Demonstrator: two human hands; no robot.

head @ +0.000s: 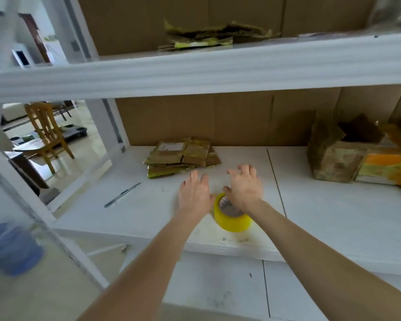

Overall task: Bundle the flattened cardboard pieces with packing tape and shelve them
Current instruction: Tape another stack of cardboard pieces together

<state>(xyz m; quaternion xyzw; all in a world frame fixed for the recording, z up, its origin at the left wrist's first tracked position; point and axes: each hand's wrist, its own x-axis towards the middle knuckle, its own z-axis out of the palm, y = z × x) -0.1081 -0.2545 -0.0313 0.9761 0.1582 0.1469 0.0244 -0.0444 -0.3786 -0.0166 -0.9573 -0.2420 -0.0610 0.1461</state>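
Bare left grip [195, 196]; bare right grip [244, 191]; both forearms [148, 262] uncovered to frame edge

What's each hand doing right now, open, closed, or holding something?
Left hand: open, holding nothing.
Right hand: open, fingers spread, holding nothing, by the tape roll.

Tape roll [232, 217] lower centre: translucent yellow, grey-brown core. Cardboard stack [183, 156] mid-frame and upper stack [202, 35] top centre: brown with yellow-green streaks. Box [333, 158] at right is mottled brown with an orange patch; shelf boards [333, 205] white, blurred object [12, 249] lower left blue.
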